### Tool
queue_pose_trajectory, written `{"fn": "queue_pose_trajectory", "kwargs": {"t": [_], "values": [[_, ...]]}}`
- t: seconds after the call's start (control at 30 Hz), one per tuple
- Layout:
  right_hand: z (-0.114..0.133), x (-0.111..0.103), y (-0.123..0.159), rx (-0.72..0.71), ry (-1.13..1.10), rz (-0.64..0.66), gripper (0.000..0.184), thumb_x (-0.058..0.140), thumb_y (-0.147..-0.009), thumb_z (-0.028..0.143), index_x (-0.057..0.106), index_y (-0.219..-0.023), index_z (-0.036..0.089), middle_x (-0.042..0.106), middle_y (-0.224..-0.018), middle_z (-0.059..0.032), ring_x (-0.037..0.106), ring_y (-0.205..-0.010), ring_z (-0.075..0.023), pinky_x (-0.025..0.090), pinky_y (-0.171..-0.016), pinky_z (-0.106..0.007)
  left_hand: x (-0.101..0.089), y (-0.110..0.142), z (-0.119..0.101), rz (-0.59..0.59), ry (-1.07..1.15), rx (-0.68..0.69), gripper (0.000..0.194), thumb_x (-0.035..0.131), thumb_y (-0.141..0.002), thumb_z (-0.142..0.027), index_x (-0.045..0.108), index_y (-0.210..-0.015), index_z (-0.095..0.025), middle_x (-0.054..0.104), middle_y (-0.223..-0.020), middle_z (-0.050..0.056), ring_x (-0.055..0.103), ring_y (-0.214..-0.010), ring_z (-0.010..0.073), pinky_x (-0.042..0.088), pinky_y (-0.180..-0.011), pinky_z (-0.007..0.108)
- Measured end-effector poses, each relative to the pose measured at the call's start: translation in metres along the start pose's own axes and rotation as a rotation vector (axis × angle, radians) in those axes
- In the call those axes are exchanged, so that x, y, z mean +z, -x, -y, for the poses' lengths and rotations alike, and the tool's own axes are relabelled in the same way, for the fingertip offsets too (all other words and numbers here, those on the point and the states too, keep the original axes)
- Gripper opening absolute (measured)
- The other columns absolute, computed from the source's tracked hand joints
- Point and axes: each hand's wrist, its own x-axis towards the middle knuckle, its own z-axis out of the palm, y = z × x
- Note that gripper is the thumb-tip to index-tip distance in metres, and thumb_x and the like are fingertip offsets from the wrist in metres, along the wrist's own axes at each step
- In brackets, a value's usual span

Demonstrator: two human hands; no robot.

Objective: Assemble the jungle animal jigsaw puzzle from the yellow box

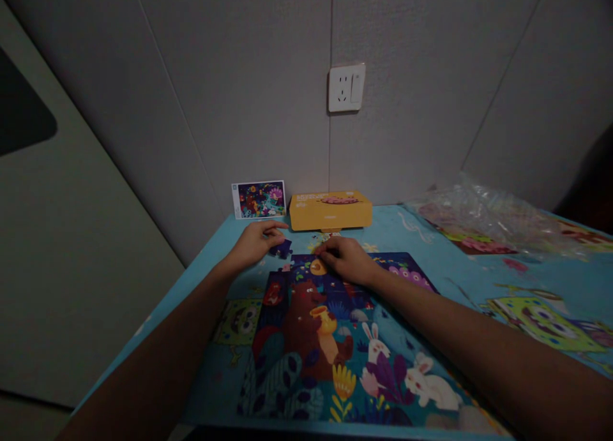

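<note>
A colourful jigsaw puzzle, mostly assembled, lies on the table and shows a brown bear, white rabbits and flowers. Its upper left corner has a gap. Beside that gap, my left hand has its thumb and fingers at a dark blue puzzle piece, apparently pinching it. A small pinkish bit of puzzle shows just below. My right hand rests over the puzzle's top edge, fingers bent together near a round orange shape. Its fingertips hide whatever is between them.
Behind the puzzle stand a picture card and a yellow box, near the grey wall. Crumpled clear plastic lies at the back right over printed sheets. A blue cartoon tablecloth covers the table. A wall socket is above.
</note>
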Motion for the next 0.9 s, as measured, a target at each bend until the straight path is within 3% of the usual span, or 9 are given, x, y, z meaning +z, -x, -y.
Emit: {"fn": "queue_pose_trajectory", "kwargs": {"t": [0.3, 0.53, 0.9], "values": [[0.004, -0.003, 0.001, 0.023, -0.004, 0.015, 0.022, 0.055, -0.083, 0.015, 0.075, -0.093, 0.017, 0.074, -0.091, -0.0063, 0.064, -0.078, -0.0176, 0.046, -0.069, -0.027, -0.003, 0.000, 0.000, 0.054, -0.086, -0.037, 0.021, 0.063, -0.078, -0.022, 0.074, -0.095, -0.015, 0.075, -0.094, 0.006, 0.067, -0.088, 0.0204, 0.051, -0.081, 0.033], [0.002, -0.002, 0.001, 0.002, -0.011, 0.015, 0.024, 0.054, -0.083, 0.014, 0.075, -0.093, 0.014, 0.074, -0.093, -0.0082, 0.065, -0.082, -0.0189, 0.047, -0.075, -0.028, -0.006, -0.002, 0.009, 0.091, -0.194, -0.033, 0.023, 0.061, -0.079, -0.019, 0.076, -0.095, -0.016, 0.076, -0.096, 0.007, 0.068, -0.086, 0.0209, 0.049, -0.082, 0.033], [0.000, -0.001, 0.001, 0.002, 0.000, 0.001, 0.022, 0.055, -0.082, 0.016, 0.075, -0.091, 0.016, 0.073, -0.087, -0.0068, 0.064, -0.077, -0.0181, 0.046, -0.069, -0.027, -0.004, -0.001, 0.012, 0.134, -0.193, -0.016, 0.028, 0.061, -0.076, -0.018, 0.073, -0.100, -0.013, 0.074, -0.090, 0.008, 0.063, -0.077, 0.0184, 0.048, -0.070, 0.029]]}}
